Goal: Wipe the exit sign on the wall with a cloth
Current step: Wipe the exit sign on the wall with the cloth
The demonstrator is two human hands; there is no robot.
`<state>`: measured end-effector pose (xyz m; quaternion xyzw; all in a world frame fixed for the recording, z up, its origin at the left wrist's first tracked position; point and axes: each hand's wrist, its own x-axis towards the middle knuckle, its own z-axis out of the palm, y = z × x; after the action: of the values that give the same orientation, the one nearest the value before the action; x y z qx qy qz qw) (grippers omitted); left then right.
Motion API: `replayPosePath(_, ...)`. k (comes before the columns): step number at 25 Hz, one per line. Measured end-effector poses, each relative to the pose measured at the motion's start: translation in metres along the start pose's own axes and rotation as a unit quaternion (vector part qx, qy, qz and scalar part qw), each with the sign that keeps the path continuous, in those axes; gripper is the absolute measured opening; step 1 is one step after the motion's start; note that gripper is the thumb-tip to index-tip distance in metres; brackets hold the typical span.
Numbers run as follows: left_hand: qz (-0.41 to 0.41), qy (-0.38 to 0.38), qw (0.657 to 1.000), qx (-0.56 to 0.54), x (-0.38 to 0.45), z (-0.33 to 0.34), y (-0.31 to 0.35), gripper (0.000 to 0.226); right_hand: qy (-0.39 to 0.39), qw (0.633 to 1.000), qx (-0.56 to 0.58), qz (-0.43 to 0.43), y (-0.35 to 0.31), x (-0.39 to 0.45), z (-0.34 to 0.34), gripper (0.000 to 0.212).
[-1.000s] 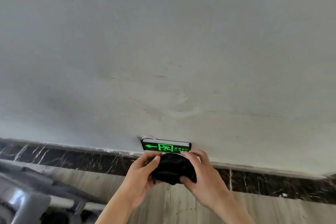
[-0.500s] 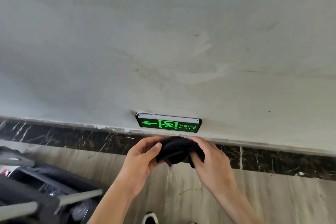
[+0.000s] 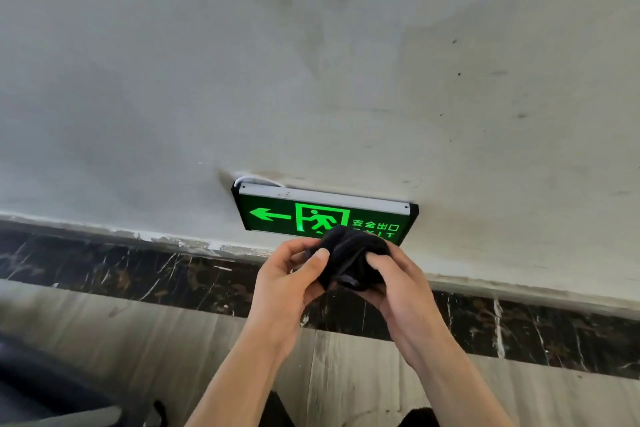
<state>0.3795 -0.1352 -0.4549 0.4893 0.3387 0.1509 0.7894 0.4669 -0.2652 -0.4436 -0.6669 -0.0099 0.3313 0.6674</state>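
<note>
A pale stone floor (image 3: 363, 378) ran up to a dark marble skirting (image 3: 104, 267) under a scuffed grey wall (image 3: 311, 80). Nearest the camera, both bare hands were bunching a black cloth (image 3: 349, 256) between them: the left hand (image 3: 287, 284) pinched its near edge with thumb and curled fingers, and the right hand (image 3: 398, 288) was wrapped around the other side. Just beyond, low on the wall, hung the lit green exit sign (image 3: 311, 215), a white cable (image 3: 252, 179) looping in at its top left corner. The cloth hid the sign's lower right part; whether it touched the face could not be told. The step looked like readying the cloth. The next move probably called for pressing a folded pad flat against the sign and sweeping along it.
</note>
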Motion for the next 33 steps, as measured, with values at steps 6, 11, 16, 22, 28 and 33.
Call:
replayPosePath(6, 0.022, -0.069, 0.992, 0.1, 0.01, -0.001, -0.022, 0.028, 0.033, 0.998, -0.028, -0.045, 0.023, 0.015, -0.006, 0.034)
replayPosePath(11, 0.114, -0.02, 0.954, 0.275, 0.013, -0.012, 0.009, 0.022, 0.081, 0.994, -0.019, -0.065, 0.019, 0.015, -0.003, 0.031)
replayPosePath(16, 0.484, 0.155, 0.694, 0.51, 0.048, -0.018, 0.092, 0.041, 0.07, 0.989, 0.13, -0.027, 0.01, 0.02, 0.002, 0.05)
replayPosePath(22, 0.701, 0.146, 0.362, 0.596, 0.111, 0.006, 0.183, 0.055, -0.023, 0.924, 0.374, 0.076, -0.006, 0.022, 0.008, 0.054)
replayPosePath(28, 0.75, 0.17, 0.227, 0.598, 0.169, 0.018, 0.191, 0.065, -0.047, 0.931, 0.363, 0.004, -0.005, 0.045, 0.021, 0.063)
replayPosePath(33, 0.785, 0.171, 0.168, 0.571, 0.188, 0.014, 0.19, 0.066, -0.044, 0.97, 0.236, -0.035, 0.005, 0.063, 0.034, 0.058)
